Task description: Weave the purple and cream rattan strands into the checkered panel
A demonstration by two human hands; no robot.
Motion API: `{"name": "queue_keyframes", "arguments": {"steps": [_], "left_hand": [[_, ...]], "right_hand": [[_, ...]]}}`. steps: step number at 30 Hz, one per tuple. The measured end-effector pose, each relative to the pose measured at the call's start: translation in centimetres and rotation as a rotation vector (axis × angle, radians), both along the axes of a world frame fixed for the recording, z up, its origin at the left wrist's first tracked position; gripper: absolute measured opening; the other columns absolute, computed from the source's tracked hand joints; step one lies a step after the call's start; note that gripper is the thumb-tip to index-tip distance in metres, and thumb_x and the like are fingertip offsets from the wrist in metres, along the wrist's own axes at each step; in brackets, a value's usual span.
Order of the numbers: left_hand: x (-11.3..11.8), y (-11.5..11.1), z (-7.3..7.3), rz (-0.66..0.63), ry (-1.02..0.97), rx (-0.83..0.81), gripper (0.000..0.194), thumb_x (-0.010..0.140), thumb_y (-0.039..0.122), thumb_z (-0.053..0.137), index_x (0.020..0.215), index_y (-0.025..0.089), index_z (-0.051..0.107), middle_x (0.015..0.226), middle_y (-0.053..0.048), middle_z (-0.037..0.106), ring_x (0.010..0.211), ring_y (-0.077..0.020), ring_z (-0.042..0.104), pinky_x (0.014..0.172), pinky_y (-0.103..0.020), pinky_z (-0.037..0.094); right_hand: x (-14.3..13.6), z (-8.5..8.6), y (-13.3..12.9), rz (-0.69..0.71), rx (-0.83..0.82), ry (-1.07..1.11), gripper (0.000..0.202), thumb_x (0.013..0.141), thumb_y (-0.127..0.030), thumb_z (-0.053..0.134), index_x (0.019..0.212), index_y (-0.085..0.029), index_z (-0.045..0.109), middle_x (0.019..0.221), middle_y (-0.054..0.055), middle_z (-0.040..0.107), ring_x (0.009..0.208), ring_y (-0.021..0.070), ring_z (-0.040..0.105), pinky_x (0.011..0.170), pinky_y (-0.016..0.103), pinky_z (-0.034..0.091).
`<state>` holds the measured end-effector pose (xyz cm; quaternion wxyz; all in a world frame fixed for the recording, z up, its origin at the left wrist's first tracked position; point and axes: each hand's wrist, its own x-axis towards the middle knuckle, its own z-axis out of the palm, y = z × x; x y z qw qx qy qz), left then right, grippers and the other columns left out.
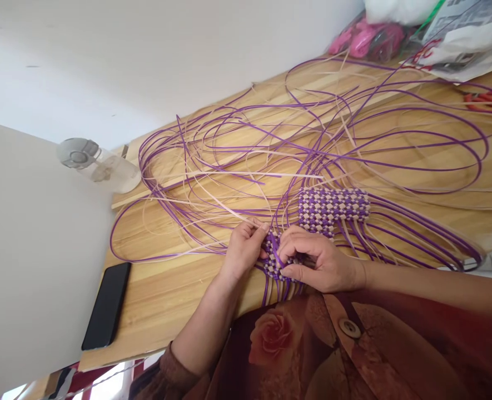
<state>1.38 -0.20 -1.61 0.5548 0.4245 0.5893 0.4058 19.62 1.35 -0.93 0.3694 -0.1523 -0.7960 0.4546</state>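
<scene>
A woven piece point(333, 206) in purple and beige checks lies at the table's front, with long loose strands running out on every side. My left hand point(246, 247) is closed at the left end of the weave, a beige strand point(220, 201) between thumb and fingers. Close beside it, my right hand point(312, 258) bends over the same section, its thumb and fingers pinching a purple strand point(276, 251). Both hands cover part of the weave, so the strand ends under the fingers are hidden.
Looped purple and beige strands point(229, 119) spread over the wooden table point(158, 300). A black phone point(106, 305) lies at the left edge. Behind it stands a clear bottle point(108, 169) with a grey lid. Plastic bags point(471, 41) and red-handled tools point(485, 101) lie at the back right.
</scene>
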Motion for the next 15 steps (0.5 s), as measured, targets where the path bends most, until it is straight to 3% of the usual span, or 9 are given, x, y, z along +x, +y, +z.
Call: {"name": "queue_keyframes", "arguments": {"steps": [3,9,15], "left_hand": [[0.0,0.0,-0.1,-0.002,0.035,0.009,0.029,0.08,0.045,0.062,0.077,0.019,0.05,0.051,0.007,0.046,0.033,-0.0056,0.043,0.033,-0.016,0.031],[0.3,-0.1,-0.5,0.051,0.122,0.06,0.024,0.082,0.041,0.059,0.077,0.019,0.051,0.051,0.008,0.045,0.032,-0.0056,0.043,0.031,-0.017,0.028],[0.1,0.1,0.7,-0.03,0.018,-0.05,0.029,0.078,0.044,0.064,0.076,0.017,0.054,0.053,0.007,0.048,0.037,-0.0051,0.046,0.036,-0.016,0.039]], "right_hand": [[-0.2,0.1,-0.1,0.008,0.06,0.054,0.002,0.084,-0.017,0.063,0.086,-0.016,0.062,0.079,0.005,0.065,0.086,0.0163,0.056,0.087,0.035,0.042],[0.2,0.1,0.0,0.012,-0.137,-0.123,0.016,0.087,-0.024,0.057,0.075,-0.015,0.057,0.068,0.002,0.056,0.064,0.0109,0.048,0.061,0.025,0.04],[0.5,0.1,0.0,0.051,-0.171,-0.146,0.016,0.088,-0.024,0.057,0.076,-0.013,0.058,0.07,0.001,0.057,0.065,0.0094,0.049,0.063,0.023,0.04]]}}
